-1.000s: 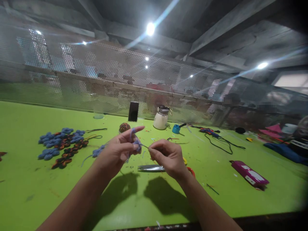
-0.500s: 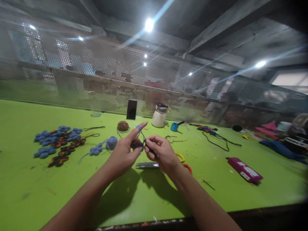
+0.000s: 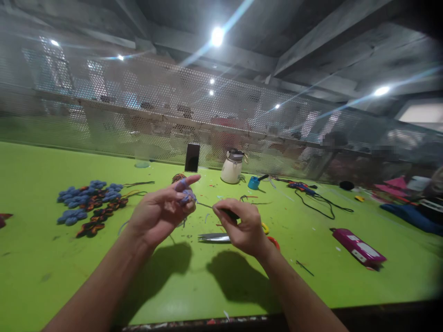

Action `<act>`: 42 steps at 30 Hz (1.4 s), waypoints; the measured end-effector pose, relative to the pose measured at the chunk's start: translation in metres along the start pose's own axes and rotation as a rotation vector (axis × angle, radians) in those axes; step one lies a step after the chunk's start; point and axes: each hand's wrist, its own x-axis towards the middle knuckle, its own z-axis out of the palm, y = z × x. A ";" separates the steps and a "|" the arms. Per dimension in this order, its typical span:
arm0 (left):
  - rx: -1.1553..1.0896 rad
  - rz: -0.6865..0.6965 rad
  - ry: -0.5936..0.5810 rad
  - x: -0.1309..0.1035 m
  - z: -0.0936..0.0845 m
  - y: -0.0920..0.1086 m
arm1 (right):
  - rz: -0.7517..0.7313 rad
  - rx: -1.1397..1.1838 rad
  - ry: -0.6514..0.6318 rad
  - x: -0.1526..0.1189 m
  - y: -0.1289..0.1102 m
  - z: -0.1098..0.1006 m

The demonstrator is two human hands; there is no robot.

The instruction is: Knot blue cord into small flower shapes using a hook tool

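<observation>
Pinched in my left hand [image 3: 152, 214] is a small purple-blue crochet piece [image 3: 188, 197]. A strand of purple yarn [image 3: 181, 185] loops around its raised index finger. My right hand [image 3: 246, 227] grips a crochet hook [image 3: 205, 204] with a dark handle. The hook's thin shaft points left toward the crochet piece; whether its tip touches the yarn is too small to tell. Below the hands lie scissors [image 3: 214, 237], their red and yellow handles partly behind my right hand. A multicoloured yarn ball [image 3: 179, 177] shows behind my left fingers.
Blue crochet flowers [image 3: 72, 216] and dark orange ones [image 3: 90, 229] lie at the left. Toward the back stand a phone [image 3: 192, 157], a white jug [image 3: 231, 168] and a blue pot [image 3: 254, 183]. A glue gun [image 3: 302, 186] and a purple power strip [image 3: 358, 247] are at the right.
My hands have moved apart, the left one going left and turning so the crochet piece shows. The hook's shaft is now visible. My left hand now covers the blue yarn ball.
</observation>
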 end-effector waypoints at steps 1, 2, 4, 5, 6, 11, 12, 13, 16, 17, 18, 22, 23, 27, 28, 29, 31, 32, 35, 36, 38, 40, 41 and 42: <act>0.032 -0.005 0.008 0.001 -0.001 -0.001 | 0.032 0.064 -0.006 -0.001 -0.002 0.000; 0.091 -0.015 0.007 0.002 -0.001 -0.004 | 0.084 0.155 -0.004 -0.001 -0.003 0.002; 0.272 -0.039 -0.033 0.004 -0.001 -0.009 | 0.199 0.354 0.006 -0.002 -0.004 0.005; 0.369 -0.045 -0.062 0.004 -0.002 -0.011 | 0.245 0.435 0.008 -0.002 -0.004 0.007; 0.455 -0.049 -0.092 0.005 -0.002 -0.013 | 0.281 0.491 0.007 -0.001 -0.003 0.008; 0.630 0.004 -0.163 0.006 -0.004 -0.014 | 0.420 0.511 -0.024 0.006 0.006 0.009; 0.655 0.017 -0.179 0.006 -0.004 -0.013 | 0.450 0.515 -0.052 0.007 0.009 0.009; 0.688 0.031 -0.197 0.006 -0.003 -0.014 | 0.485 0.528 -0.080 0.008 0.011 0.009; 0.824 0.118 -0.200 0.006 0.000 -0.019 | 0.615 0.616 -0.083 0.009 0.016 0.013; 0.862 0.160 -0.176 0.006 0.001 -0.021 | 0.651 0.668 -0.042 0.008 0.016 0.015; 0.874 0.196 -0.147 0.005 0.003 -0.023 | 0.669 0.728 0.015 0.007 0.016 0.018; 0.560 0.152 -0.113 0.002 0.009 -0.022 | 0.581 0.886 0.196 0.005 0.011 0.029; 0.452 0.114 -0.120 0.001 0.010 -0.020 | 0.543 0.874 0.201 0.004 0.009 0.030; 0.329 0.043 -0.149 -0.001 0.008 -0.014 | 0.448 0.693 0.143 0.004 0.004 0.024; 0.383 0.054 -0.165 -0.001 0.007 -0.014 | 0.449 0.649 0.126 0.005 0.004 0.022; 0.468 0.079 -0.180 -0.001 0.006 -0.015 | 0.464 0.619 0.107 0.006 0.004 0.019; 0.730 0.182 -0.185 0.001 0.003 -0.019 | 0.531 0.617 0.038 0.007 0.007 0.014; 0.888 0.255 -0.177 0.002 0.002 -0.022 | 0.583 0.649 -0.011 0.008 0.009 0.012; 1.272 0.475 -0.141 0.005 0.000 -0.030 | 0.759 0.811 -0.137 0.009 0.017 0.007; 1.326 0.519 -0.129 0.006 0.000 -0.031 | 0.798 0.851 -0.157 0.009 0.018 0.006; 1.314 0.523 -0.112 0.006 -0.001 -0.031 | 0.809 0.841 -0.164 0.008 0.020 0.005; 1.161 0.398 -0.131 0.007 -0.001 -0.028 | 0.736 0.716 -0.163 0.007 0.019 0.005; 1.049 0.304 -0.155 0.007 -0.001 -0.026 | 0.683 0.630 -0.156 0.007 0.017 0.005; 0.932 0.213 -0.176 0.007 -0.001 -0.024 | 0.631 0.548 -0.140 0.007 0.016 0.005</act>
